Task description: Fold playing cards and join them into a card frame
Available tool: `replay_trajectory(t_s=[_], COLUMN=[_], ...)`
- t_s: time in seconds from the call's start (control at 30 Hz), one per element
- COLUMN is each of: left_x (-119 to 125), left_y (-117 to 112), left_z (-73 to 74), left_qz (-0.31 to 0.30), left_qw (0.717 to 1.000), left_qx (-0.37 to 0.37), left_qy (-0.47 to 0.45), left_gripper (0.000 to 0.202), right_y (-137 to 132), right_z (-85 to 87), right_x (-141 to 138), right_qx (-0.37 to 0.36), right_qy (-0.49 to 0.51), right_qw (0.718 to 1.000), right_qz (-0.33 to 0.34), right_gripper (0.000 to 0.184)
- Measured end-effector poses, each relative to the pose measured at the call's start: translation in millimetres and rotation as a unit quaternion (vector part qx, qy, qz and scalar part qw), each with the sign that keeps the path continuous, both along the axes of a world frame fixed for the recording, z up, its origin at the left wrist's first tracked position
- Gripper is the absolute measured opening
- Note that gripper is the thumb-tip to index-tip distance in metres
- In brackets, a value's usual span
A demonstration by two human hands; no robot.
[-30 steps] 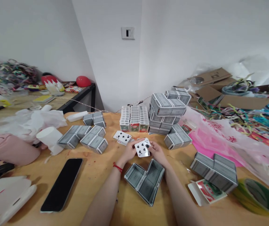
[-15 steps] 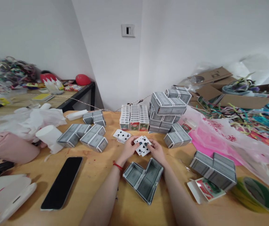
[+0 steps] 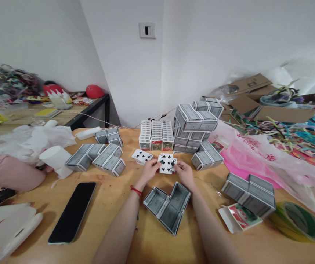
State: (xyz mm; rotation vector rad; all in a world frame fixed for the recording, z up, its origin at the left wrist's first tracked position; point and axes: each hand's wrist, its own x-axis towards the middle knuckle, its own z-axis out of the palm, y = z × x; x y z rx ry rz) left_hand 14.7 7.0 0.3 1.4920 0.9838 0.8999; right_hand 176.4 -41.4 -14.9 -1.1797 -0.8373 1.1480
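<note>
My left hand [image 3: 152, 168] pinches the left edge of a six of spades playing card [image 3: 166, 169], thumb on its face. My right hand [image 3: 185, 173] pinches the right side, where a seven card [image 3: 175, 160] sticks out from behind the six. Just left of my fingers, a few face-up spade cards [image 3: 141, 155] lie on the table. Between my forearms sits an open heart-shaped box [image 3: 168, 209] made of grey-backed playing cards, its hollow facing up. Beyond my hands stand rows of card packs [image 3: 156, 135].
Grey card-built blocks [image 3: 109, 160] stand to the left, with a taller stack [image 3: 194, 121] at the back right. Another block [image 3: 249, 196] rests on an opened card pack [image 3: 242, 218], beside a tape roll [image 3: 300, 223]. A phone [image 3: 73, 212] and a white paper roll [image 3: 57, 161] lie left.
The two cards in my hands have shifted from a tilted, crossed fan to nearly upright, with the six now mostly covering the seven. The view has moved slightly.
</note>
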Motion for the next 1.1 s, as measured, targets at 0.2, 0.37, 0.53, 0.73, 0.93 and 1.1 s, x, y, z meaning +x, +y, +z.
replay_trajectory(t_s=[0.2, 0.37, 0.53, 0.73, 0.93, 1.1], left_x=[1, 4, 5, 5, 6, 5], left_y=[0, -4, -5, -5, -4, -2], left_z=[0.9, 8.4, 10.3, 8.6, 7.2, 3.2], left_qz=[-0.031, -0.008, 0.002, -0.01, -0.006, -0.019], left_qw=[0.996, 0.992, 0.989, 0.989, 0.991, 0.992], left_qx=[-0.087, -0.114, -0.135, -0.133, -0.127, -0.116], left_qy=[-0.01, -0.057, -0.067, -0.056, -0.042, -0.036], left_gripper=[0.026, 0.025, 0.022, 0.021, 0.021, 0.019], right_y=[0, 0, -1, 1, 1, 0], right_z=[3.3, 5.6, 6.0, 4.1, 0.7, 1.4], right_x=[2, 2, 3, 3, 5, 5], right_qx=[0.018, 0.023, 0.016, 0.002, 0.005, 0.009], right_qy=[0.012, 0.014, 0.016, 0.004, 0.0, -0.002], right_qw=[1.0, 1.0, 0.999, 0.999, 0.999, 0.999], right_qz=[0.01, 0.014, 0.023, 0.034, 0.039, 0.034], right_gripper=[0.035, 0.035, 0.035, 0.04, 0.039, 0.037])
